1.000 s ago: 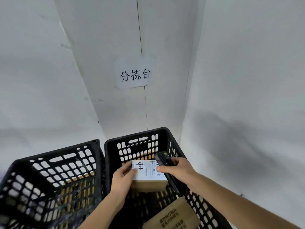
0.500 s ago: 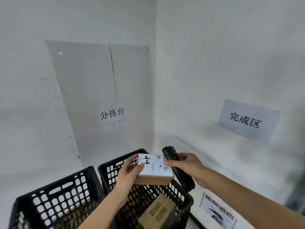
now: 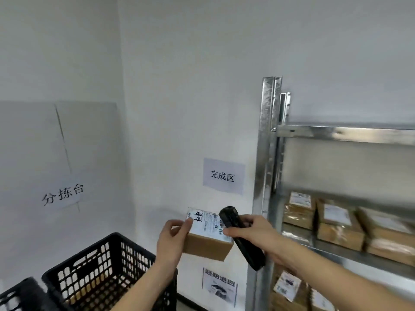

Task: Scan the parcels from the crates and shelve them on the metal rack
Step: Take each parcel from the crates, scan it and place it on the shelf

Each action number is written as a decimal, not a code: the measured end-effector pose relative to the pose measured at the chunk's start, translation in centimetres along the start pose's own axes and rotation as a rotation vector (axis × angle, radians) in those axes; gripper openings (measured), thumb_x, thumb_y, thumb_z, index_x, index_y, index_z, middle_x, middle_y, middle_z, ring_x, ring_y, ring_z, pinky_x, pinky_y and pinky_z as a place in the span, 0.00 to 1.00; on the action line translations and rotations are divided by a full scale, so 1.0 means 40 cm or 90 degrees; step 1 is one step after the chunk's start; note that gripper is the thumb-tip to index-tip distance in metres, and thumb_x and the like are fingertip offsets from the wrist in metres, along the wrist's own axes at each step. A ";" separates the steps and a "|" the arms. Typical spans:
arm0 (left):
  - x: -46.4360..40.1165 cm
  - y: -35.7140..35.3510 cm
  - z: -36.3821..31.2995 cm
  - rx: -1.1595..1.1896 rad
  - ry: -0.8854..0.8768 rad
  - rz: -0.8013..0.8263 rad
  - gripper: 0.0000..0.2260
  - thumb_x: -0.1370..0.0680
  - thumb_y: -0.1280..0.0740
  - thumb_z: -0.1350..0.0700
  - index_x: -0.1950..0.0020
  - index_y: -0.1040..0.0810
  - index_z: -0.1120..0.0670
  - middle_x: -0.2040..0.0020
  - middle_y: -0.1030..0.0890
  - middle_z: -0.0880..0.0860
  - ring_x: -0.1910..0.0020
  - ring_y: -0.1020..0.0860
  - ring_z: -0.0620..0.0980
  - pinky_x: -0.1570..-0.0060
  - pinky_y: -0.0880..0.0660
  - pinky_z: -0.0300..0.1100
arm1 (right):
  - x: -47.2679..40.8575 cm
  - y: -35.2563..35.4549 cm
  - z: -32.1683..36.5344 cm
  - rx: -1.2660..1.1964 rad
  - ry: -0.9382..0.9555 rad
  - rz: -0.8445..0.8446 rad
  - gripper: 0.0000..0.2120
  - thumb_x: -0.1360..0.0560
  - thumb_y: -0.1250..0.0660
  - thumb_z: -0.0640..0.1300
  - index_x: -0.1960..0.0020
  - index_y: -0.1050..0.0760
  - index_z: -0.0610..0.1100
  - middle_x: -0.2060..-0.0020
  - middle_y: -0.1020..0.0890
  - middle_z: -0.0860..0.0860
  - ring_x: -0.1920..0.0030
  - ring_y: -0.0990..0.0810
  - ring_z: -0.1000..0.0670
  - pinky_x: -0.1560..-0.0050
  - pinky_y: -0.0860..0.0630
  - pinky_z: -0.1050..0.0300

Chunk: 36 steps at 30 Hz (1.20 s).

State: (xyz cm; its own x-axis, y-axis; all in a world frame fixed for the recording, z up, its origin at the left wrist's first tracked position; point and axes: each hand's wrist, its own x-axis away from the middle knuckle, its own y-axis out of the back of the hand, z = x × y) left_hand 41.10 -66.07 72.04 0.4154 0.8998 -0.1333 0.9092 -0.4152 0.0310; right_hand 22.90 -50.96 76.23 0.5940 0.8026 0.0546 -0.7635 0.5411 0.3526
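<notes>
Your left hand (image 3: 173, 239) grips the parcel (image 3: 207, 239) just left of the metal rack (image 3: 267, 153); your right hand (image 3: 253, 232) grasps the scanner (image 3: 241, 236) touching its label. Scanning seems in hand; next, carry it right onto a shelf, beside the parcels there.

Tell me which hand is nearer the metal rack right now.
Right. The right hand, holding the scanner, is just beside the metal rack; the left hand holds the parcel farther left.
</notes>
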 end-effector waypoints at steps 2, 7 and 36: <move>0.068 -0.090 -0.037 0.024 -0.021 0.048 0.13 0.24 0.29 0.43 0.47 0.19 0.50 0.48 0.17 0.48 0.49 0.22 0.42 0.56 0.29 0.37 | 0.080 0.097 -0.031 -0.005 -0.007 -0.039 0.26 0.36 0.14 0.50 0.42 0.17 0.48 0.57 0.11 0.50 0.60 0.12 0.51 0.61 0.19 0.60; 0.280 -0.314 -0.093 0.061 -0.002 0.192 0.14 0.24 0.27 0.48 0.39 0.21 0.43 0.46 0.19 0.46 0.46 0.24 0.40 0.44 0.29 0.44 | 0.321 0.343 -0.118 -0.014 -0.032 -0.110 0.31 0.37 0.14 0.50 0.38 0.20 0.48 0.54 0.11 0.48 0.57 0.12 0.47 0.54 0.14 0.52; 1.238 -1.130 -0.335 0.073 -0.017 0.502 0.25 0.26 0.25 0.48 0.31 0.25 0.50 0.43 0.23 0.52 0.42 0.26 0.53 0.42 0.32 0.48 | 1.527 1.102 -0.447 0.392 -0.307 -0.417 0.41 0.41 0.17 0.59 0.31 0.24 0.51 0.43 0.17 0.55 0.47 0.18 0.54 0.43 0.18 0.54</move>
State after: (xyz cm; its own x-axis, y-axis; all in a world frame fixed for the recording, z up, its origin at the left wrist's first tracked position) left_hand 20.92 -0.95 77.30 0.9329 0.3327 -0.1378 0.3390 -0.9405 0.0242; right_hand 21.00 26.41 78.42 0.9908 0.1351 0.0005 -0.0693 0.5048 0.8604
